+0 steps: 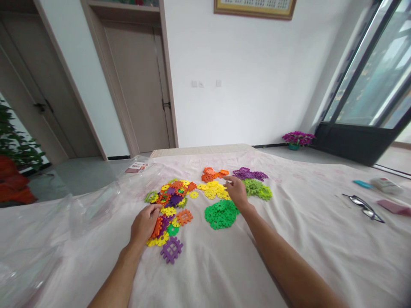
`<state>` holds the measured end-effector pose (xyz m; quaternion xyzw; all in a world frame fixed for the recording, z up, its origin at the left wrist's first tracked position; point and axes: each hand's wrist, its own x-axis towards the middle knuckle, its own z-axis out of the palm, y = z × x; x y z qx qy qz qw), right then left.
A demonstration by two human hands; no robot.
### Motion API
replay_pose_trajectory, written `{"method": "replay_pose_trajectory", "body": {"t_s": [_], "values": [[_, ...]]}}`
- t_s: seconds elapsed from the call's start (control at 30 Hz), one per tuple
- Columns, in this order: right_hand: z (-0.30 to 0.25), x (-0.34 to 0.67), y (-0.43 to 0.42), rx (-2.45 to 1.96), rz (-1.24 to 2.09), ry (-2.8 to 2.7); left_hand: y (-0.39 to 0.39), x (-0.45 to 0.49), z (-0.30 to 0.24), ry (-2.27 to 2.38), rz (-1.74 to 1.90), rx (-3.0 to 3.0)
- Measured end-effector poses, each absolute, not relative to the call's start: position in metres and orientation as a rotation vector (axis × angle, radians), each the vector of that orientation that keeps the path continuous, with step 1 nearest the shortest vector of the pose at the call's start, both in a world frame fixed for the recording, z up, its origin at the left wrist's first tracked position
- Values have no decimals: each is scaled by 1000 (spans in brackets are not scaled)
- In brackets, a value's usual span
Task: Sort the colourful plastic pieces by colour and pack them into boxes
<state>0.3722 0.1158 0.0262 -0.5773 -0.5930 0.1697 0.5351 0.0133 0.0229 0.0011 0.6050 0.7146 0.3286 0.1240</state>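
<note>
Flat plastic interlocking pieces lie on a pale pink sheet [224, 265]. A mixed heap [175, 194] sits at the left. Sorted groups lie to the right: orange [212, 174], purple [248, 173], yellow [213, 189], light green [258, 189] and dark green [221, 214]. My left hand [145, 224] rests at the near edge of the mixed heap, fingers curled on an orange piece [157, 228]. My right hand [236, 191] reaches over the yellow group, fingers bent down onto it. A lone purple piece [171, 250] lies nearest me.
A clear plastic bag [96, 201] lies crumpled at the left. Glasses [364, 207], a teal item [362, 184] and a pink card [393, 207] lie at the right. Doors, a white wall, a flower pot [297, 140] and a glass door stand beyond.
</note>
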Motion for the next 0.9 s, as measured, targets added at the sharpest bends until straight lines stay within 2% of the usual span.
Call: {"method": "replay_pose_trajectory", "body": {"t_s": [0.33,0.63,0.9], "values": [[43,265,29,-765,270,-2393,22,13,1,2065,973,1773],[32,251,20,-977,80,-2668,22,12,0,2063,987,1773],[39,269,30,-1222,75,-2467,22,14,1,2080,967,1760]]}}
